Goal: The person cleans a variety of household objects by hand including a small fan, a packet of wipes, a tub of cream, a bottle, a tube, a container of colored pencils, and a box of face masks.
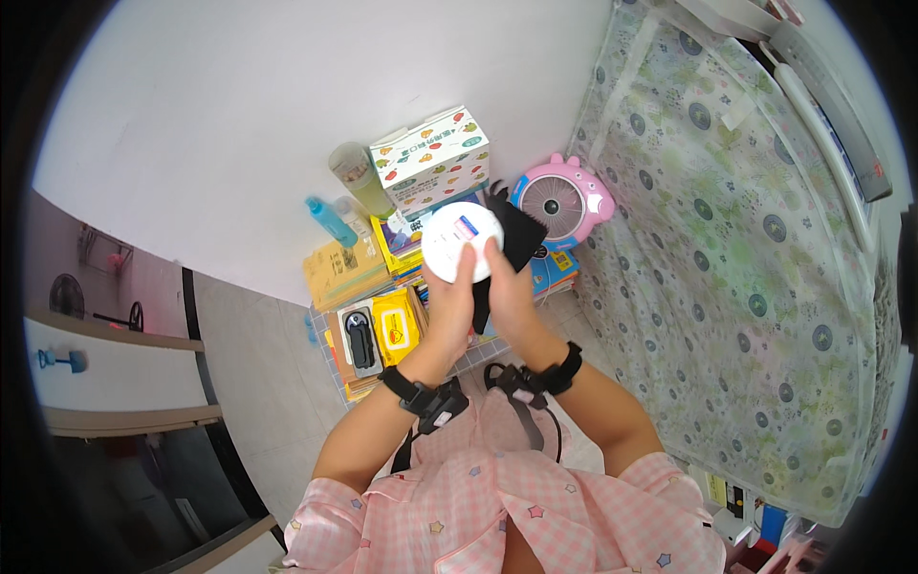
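Note:
Between my left hand [450, 308] and my right hand [508, 294] is a round white lidded container or disc [459, 233], its printed face turned up. Both thumbs press on its lower part; the other fingers are hidden beneath it. A black cloth or bag [518, 233] lies just behind and to the right of it, also showing between my wrists. Beyond stands a white mask box with a fruit pattern [434, 161]. To the right of the black cloth is a pink and blue pig-shaped fan [552, 204].
Books and papers [348, 273] fill the low table, with a yellow pack of wipes [396, 328] and a black device in a tray [360, 341]. A blue bottle [332, 221] and a tall clear container [361, 179] stand near the wall. A patterned plastic cover [717, 273] hangs at the right.

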Motion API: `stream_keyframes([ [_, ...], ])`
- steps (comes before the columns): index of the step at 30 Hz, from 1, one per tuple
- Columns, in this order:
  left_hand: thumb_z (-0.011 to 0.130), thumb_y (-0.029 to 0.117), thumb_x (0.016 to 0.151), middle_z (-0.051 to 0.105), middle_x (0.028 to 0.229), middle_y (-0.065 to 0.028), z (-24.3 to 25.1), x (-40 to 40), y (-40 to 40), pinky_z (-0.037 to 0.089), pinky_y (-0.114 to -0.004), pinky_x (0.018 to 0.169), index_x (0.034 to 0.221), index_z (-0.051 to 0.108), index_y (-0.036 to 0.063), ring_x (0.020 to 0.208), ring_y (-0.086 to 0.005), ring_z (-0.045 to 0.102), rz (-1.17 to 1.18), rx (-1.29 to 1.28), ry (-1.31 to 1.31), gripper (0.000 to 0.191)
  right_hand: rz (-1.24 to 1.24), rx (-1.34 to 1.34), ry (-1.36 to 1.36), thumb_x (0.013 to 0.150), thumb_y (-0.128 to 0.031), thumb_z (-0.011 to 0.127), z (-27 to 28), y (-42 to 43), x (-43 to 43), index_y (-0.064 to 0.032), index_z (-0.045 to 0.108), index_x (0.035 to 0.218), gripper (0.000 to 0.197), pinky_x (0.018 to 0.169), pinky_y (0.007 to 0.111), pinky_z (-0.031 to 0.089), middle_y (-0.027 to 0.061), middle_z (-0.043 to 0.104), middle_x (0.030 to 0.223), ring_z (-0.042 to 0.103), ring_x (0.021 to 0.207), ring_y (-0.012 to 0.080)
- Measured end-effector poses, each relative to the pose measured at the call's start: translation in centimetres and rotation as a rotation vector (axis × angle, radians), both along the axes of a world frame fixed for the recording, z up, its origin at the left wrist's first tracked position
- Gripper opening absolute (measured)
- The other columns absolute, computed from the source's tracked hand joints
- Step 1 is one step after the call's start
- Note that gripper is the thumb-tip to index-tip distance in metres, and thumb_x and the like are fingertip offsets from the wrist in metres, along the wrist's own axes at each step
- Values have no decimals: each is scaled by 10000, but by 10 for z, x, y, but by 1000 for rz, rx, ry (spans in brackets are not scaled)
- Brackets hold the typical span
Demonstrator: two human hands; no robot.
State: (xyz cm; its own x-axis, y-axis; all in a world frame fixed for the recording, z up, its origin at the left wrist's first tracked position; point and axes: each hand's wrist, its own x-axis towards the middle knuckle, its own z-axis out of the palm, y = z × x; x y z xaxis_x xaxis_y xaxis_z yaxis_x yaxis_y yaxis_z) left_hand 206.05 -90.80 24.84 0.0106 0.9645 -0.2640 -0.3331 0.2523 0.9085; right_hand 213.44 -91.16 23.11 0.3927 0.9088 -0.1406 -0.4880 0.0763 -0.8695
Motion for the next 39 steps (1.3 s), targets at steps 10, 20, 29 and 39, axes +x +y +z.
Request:
stream_keyframes([
  [10,628,250,875,543,1201,-90,10,-66,19,436,-309,924,1349,341,20,1091,-155,527,-742,153,256,600,554,-113,-322,848,-277,659,29,6,42,8,576,1113,397,779,278,473,78,632,993,590,904,135],
  [20,591,223,894,488,1174,-140,-11,-40,12,457,-297,856,1335,235,25,1052,-179,517,21,128,86,601,276,332,-711,923,-193,501,4,-7,1,6,343,1362,508,1045,392,275,227,296,1391,308,1295,319],
  [29,667,240,833,485,1216,-205,21,-83,13,467,-323,877,1308,269,-24,1078,-239,534,-767,226,394,674,786,38,-473,888,-197,593,31,21,30,-91,474,1333,472,968,287,378,103,527,1268,497,1128,155],
  [39,602,358,891,560,1106,-122,-24,-67,13,461,-259,802,1260,435,24,978,-149,557,8,81,407,526,335,-83,-176,914,-125,545,-9,13,-19,-36,428,1339,450,964,273,386,75,473,1316,478,1146,136],
])
